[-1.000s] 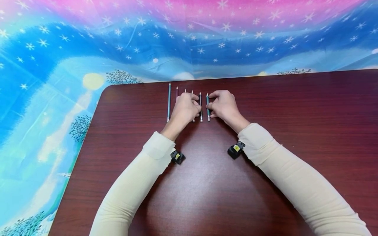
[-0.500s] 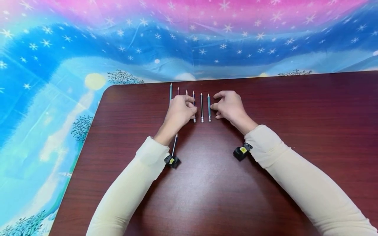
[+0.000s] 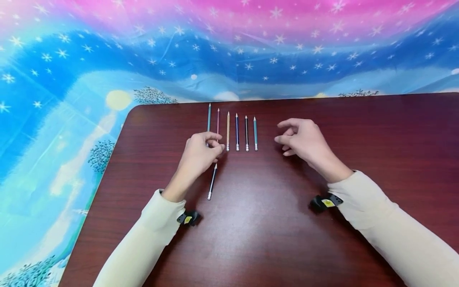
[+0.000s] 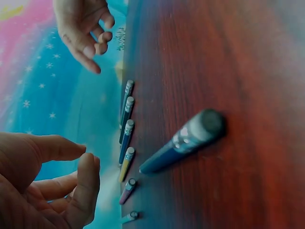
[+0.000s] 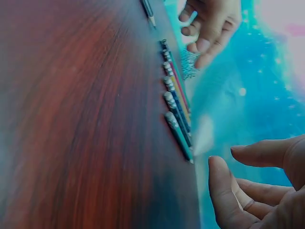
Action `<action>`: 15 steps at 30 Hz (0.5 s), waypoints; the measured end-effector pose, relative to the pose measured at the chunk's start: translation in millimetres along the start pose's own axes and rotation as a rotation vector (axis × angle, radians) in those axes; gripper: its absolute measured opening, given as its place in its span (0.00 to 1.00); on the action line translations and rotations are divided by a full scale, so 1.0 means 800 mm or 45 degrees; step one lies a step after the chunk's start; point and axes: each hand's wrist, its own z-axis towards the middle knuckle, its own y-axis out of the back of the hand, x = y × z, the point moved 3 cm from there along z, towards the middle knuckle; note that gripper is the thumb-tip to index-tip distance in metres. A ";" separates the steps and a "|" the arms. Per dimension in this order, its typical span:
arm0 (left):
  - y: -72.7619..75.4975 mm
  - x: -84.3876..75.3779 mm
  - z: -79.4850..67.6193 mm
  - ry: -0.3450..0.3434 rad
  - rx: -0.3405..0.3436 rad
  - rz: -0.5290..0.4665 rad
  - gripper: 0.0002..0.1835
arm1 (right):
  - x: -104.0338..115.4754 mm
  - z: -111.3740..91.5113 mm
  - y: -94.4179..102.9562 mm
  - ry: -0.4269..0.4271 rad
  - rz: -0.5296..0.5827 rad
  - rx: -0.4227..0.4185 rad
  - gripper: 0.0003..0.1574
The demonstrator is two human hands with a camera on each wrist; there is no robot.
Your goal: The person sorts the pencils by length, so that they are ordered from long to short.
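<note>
Several pencils stand side by side in a row, tips toward the table's far edge. From the left they are a long teal pencil (image 3: 209, 117), a pink pencil (image 3: 218, 119), a yellow pencil (image 3: 228, 131), a dark blue pencil (image 3: 237, 133), a black pencil (image 3: 246, 133) and a short teal pencil (image 3: 255, 133). My left hand (image 3: 201, 153) hovers over the row's left end, hiding the lower parts of two pencils, with nothing in its relaxed fingers. Nearer me lies a separate dark pencil (image 3: 212, 181). To the right of the row, my right hand (image 3: 303, 139) is empty, fingers loosely bent.
Dark red-brown wood makes up the tabletop (image 3: 258, 223). A blue and pink snowflake cloth (image 3: 229, 52) hangs behind the far edge and along the left side.
Both hands have drawn away from the row: the left toward the left and nearer me, the right toward the right. The separate dark pencil has come into sight from under the left arm.
</note>
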 end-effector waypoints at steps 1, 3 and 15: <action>0.002 0.002 -0.005 0.001 0.000 -0.001 0.15 | -0.002 -0.005 0.005 0.004 -0.007 0.000 0.31; 0.005 0.006 -0.014 0.002 0.005 -0.012 0.15 | -0.006 -0.016 0.014 0.010 -0.027 -0.003 0.31; 0.016 0.035 -0.057 0.036 0.062 -0.079 0.17 | -0.055 -0.068 0.060 -0.005 -0.141 -0.035 0.32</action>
